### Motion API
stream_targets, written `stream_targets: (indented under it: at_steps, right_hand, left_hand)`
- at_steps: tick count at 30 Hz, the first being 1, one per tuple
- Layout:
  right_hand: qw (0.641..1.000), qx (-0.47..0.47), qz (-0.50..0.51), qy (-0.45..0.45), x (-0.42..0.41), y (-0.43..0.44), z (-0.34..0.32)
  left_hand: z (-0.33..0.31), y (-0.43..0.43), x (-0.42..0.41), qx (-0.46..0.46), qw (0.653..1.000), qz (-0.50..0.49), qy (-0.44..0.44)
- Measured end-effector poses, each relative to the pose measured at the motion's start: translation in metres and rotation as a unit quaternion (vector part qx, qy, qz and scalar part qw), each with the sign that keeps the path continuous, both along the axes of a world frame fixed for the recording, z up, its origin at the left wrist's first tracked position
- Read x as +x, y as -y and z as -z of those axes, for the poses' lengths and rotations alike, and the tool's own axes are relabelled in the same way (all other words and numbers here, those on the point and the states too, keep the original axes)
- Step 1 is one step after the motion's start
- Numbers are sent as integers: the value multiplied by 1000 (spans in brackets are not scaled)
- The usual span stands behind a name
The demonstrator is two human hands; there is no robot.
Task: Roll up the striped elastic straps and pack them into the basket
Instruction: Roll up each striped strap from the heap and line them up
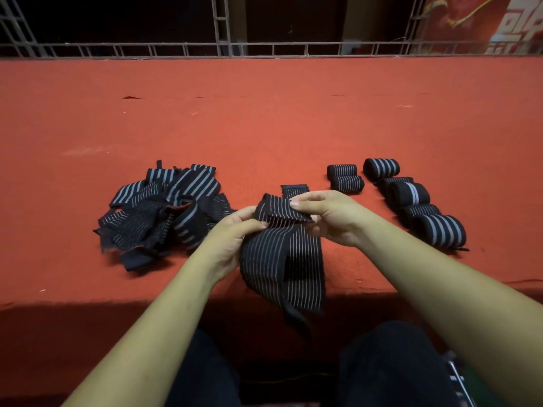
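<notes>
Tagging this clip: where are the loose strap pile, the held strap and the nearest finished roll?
loose strap pile [164, 212], head view, heap's middle.
held strap [264, 259], head view, hanging part.
nearest finished roll [443, 235], head view, striped side.

Support surface: a table [264, 118] covered in red felt. Left of centre lies a loose pile [164, 212] of unrolled striped straps. Right of centre, two rolls [342, 170] lie touching, side by side. Further right, a row [410, 193] of five rolls runs diagonally toward the near edge. A flat strap end [295, 189] lies between the pile and the two rolls.

Left hand [232, 232], right hand [333, 215]: seemingly curled.
</notes>
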State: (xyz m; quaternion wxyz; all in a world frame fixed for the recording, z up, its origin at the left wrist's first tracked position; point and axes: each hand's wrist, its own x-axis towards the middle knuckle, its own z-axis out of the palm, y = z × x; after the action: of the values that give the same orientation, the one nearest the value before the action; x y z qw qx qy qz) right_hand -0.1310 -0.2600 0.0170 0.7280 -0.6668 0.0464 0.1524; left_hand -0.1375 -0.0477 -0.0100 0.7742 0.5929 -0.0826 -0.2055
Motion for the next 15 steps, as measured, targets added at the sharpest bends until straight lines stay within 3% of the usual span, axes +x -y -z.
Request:
stream_targets:
  at_steps: [4, 7, 10, 12, 15]
  right_hand:
    - [991, -121, -28, 55, 1, 6, -5]
    - [980, -144, -78, 116, -3, 6, -7]
    - [950, -227, -131, 167, -9, 1, -8]
    - [931, -281, -128, 195, -11, -3, -5]
    - [929, -287, -78, 220, -10, -2, -2]
  left_hand:
    - [4, -2, 3, 38, 998, -39, 13]
    - [6, 1, 3, 44, 996, -70, 17]
    - [7, 6, 2, 25, 995, -89, 25]
    - [9, 8, 1, 17, 996, -83, 31]
    - [11, 8, 1, 38, 996, -69, 43]
